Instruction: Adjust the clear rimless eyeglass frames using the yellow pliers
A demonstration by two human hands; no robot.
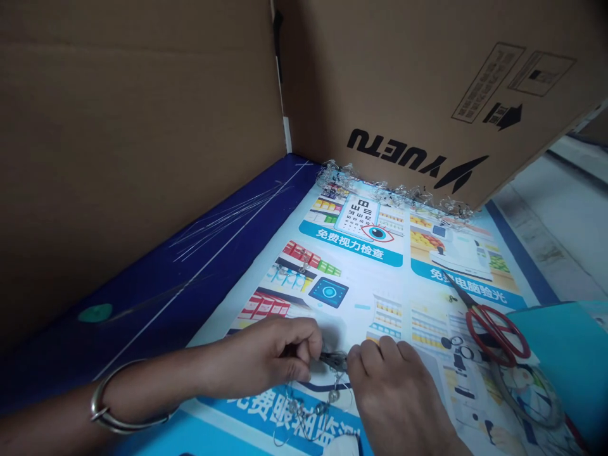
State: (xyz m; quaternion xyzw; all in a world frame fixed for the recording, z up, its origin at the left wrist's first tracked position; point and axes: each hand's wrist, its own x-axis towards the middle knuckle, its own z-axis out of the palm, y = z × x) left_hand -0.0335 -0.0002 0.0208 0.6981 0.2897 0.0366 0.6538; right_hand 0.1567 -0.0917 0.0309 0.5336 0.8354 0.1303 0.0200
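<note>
my left hand (287, 349) is pinching, its thumb and curled fingers drawn in at one end of a small dark piece (334, 361). my right hand (392, 387) is just across from it, knuckles up and fingers folded down at the piece's other end; i cannot tell what is inside those fingers. the dark piece sits between my two hands, above the lower part of the printed sheet (354, 310). beaded wire (323, 408) hangs and loops just below it, with clear round beads and thin curving ends. a metal bangle (98, 408) is round my left wrist. to the right of my right hand, red-handled scissors (498, 334) lie with their dark point aimed up the sheet, and a round coil (546, 415) lies just below their handles. a long heap of wire bits (403, 197) runs along the far edge of the sheet, at the foot of the printed cardboard (403, 76). on the dark blue surface (156, 297) to the left are loose clear strands (223, 221) and, nearer me, a flat green piece (95, 313). a teal sheet (565, 348) is at the right, beside the scissors.
</note>
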